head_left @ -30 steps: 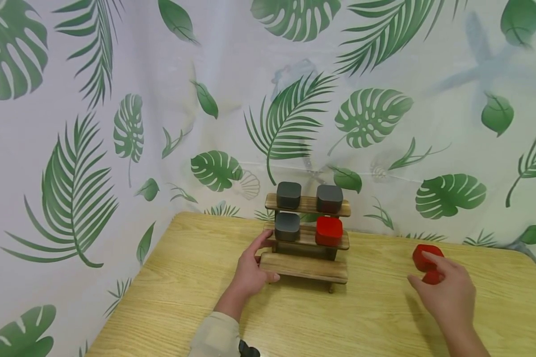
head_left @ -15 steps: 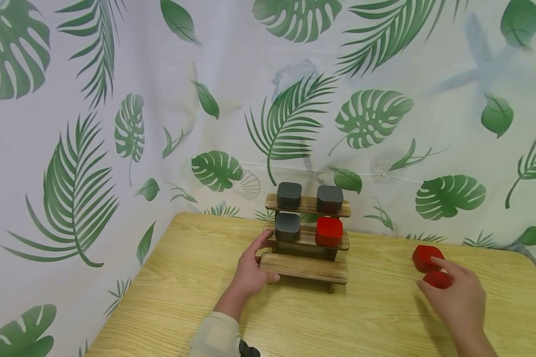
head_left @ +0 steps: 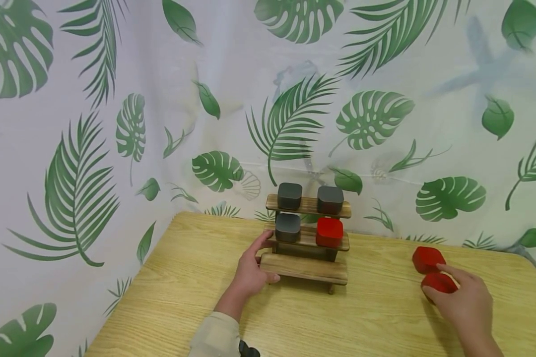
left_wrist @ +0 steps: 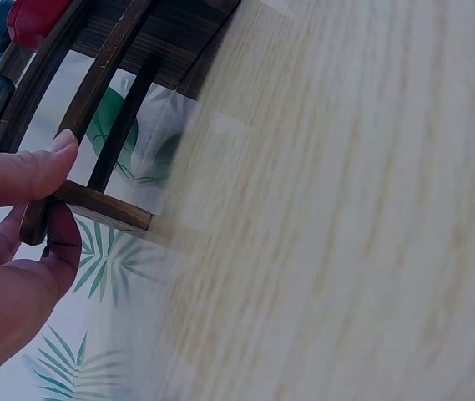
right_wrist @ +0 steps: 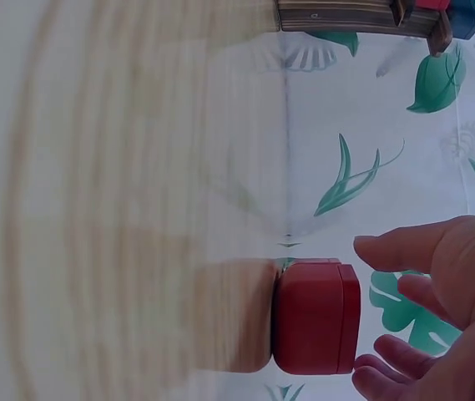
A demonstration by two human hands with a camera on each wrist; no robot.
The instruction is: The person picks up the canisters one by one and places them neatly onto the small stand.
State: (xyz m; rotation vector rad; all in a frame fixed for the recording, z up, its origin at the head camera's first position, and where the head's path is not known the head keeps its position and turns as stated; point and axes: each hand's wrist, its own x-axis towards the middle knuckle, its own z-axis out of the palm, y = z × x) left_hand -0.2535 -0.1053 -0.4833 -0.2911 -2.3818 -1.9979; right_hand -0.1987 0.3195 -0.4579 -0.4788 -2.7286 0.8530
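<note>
Above the table's right side, the right hand (head_left: pixel 469 302) holds thumb and fingers apart over the near red box (head_left: pixel 438 283), probably to span its width; whether any fingertip touches is unclear. The left hand (head_left: pixel 250 272) pinches the left end of the wooden stand (head_left: pixel 303 267), thumb on top of the lowest tier, fingers curled beneath, presumably to steady it. The near red box appears upright on the table (head_left: pixel 375 312), its rounded top facing the palm; it looks roughly square, with no clear long axis. Just behind it lies another red box (head_left: pixel 428 260). The stand runs lengthwise left to right, stepping down toward the person; its upper tiers carry three grey boxes (head_left: pixel 288 226) and one red box (head_left: pixel 329 231), spaced apart.
</note>
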